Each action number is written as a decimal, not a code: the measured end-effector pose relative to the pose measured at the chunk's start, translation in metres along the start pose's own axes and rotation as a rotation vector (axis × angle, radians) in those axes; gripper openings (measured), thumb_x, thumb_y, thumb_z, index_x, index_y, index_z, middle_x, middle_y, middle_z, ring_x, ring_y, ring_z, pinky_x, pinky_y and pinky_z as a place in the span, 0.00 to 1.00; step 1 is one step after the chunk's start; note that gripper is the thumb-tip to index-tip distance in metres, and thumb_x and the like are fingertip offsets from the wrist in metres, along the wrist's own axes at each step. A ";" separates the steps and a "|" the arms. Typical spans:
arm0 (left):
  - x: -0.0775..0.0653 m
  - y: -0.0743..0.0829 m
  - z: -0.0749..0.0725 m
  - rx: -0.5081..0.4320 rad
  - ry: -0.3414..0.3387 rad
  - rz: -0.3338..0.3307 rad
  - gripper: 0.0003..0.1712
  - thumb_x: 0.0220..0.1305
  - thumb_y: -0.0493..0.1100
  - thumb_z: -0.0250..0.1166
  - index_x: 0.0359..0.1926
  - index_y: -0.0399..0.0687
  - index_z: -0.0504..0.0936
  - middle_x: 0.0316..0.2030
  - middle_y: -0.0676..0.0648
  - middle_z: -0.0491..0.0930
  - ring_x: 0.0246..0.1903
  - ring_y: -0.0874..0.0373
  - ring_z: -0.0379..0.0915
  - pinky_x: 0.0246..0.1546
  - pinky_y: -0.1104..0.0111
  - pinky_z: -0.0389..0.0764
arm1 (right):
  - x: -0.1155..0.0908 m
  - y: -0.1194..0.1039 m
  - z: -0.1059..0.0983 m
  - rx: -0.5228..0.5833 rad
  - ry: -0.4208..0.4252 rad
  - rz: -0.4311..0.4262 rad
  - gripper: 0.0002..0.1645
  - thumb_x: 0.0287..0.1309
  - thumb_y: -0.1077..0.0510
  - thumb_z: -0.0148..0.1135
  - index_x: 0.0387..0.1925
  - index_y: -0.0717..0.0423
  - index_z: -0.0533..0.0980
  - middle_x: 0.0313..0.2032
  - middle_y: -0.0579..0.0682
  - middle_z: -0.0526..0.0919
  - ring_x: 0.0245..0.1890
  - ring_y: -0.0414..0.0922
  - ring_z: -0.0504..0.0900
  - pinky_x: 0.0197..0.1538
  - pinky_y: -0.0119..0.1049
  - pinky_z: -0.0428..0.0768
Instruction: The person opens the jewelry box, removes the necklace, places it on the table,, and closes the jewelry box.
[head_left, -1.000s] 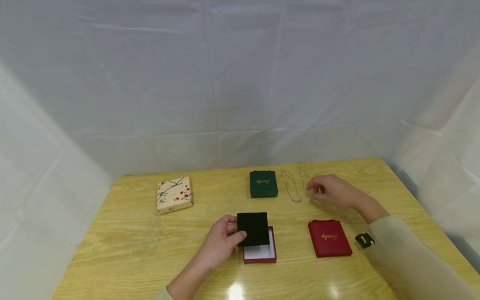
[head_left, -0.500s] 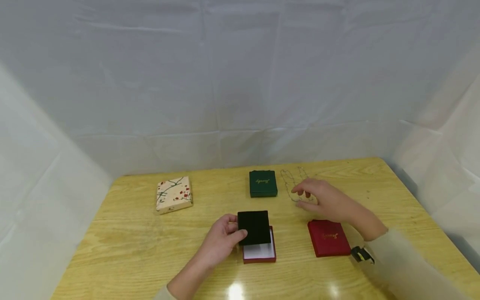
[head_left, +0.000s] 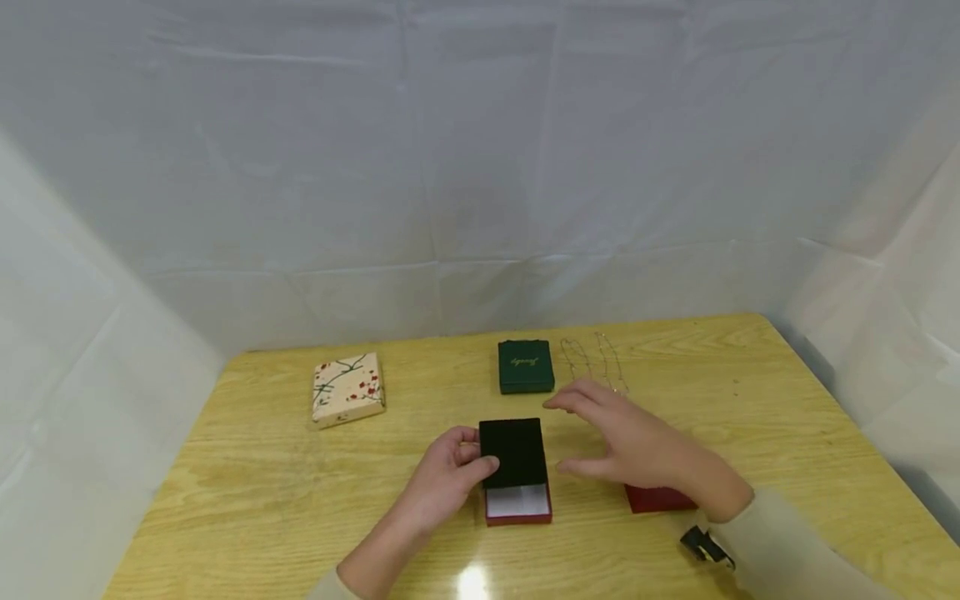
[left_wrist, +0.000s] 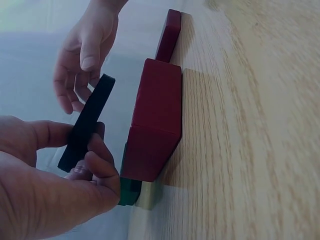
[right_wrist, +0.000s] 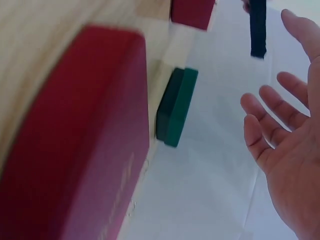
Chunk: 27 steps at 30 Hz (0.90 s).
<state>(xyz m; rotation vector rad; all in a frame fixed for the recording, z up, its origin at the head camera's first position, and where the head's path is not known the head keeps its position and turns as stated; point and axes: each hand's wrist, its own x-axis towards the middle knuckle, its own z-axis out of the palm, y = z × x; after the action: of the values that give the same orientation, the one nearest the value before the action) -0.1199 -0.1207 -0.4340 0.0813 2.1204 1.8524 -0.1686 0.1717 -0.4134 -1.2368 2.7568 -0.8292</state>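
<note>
My left hand [head_left: 442, 473] pinches a black square pad [head_left: 513, 452] by its left edge, thumb on top. The pad is held just above an open red box base [head_left: 519, 522] with a white inside, covering its far part. In the left wrist view the thin black pad [left_wrist: 87, 122] is tilted and apart from the red box [left_wrist: 157, 100]. My right hand [head_left: 626, 437] hovers to the right of the pad, fingers spread and holding nothing. Beneath that hand lies a red lid [head_left: 660, 500], partly hidden. The right wrist view shows the right hand [right_wrist: 295, 130] with its fingers apart.
A green box [head_left: 526, 367] with gold lettering stands at the back, beside two thin chain necklaces [head_left: 606, 350]. A cream floral box [head_left: 348, 390] sits at the back left. White cloth [head_left: 480, 167] rises behind the wooden table [head_left: 300, 517].
My right hand has moved left and nearer, from beside the necklaces to next to the black pad, and its fingers have spread. The left hand shifted the pad slightly right.
</note>
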 end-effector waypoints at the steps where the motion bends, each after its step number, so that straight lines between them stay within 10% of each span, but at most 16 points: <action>1: 0.000 0.000 0.000 0.000 0.000 -0.001 0.25 0.73 0.38 0.66 0.63 0.28 0.70 0.48 0.41 0.88 0.48 0.53 0.81 0.50 0.57 0.80 | 0.000 -0.002 0.002 -0.002 -0.003 -0.003 0.42 0.64 0.42 0.76 0.74 0.47 0.69 0.69 0.44 0.71 0.68 0.47 0.73 0.67 0.53 0.77; 27: -0.001 -0.001 0.002 -0.068 -0.031 -0.030 0.24 0.72 0.38 0.66 0.62 0.29 0.71 0.44 0.44 0.87 0.40 0.56 0.81 0.42 0.63 0.79 | 0.002 -0.021 0.031 0.085 -0.049 0.018 0.44 0.61 0.40 0.78 0.74 0.43 0.69 0.69 0.38 0.68 0.66 0.39 0.72 0.66 0.45 0.78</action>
<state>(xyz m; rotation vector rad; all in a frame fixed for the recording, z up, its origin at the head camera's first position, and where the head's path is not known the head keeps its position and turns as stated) -0.1180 -0.1195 -0.4346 0.0612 2.0248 1.8923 -0.1489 0.1442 -0.4293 -1.1992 2.6608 -0.8915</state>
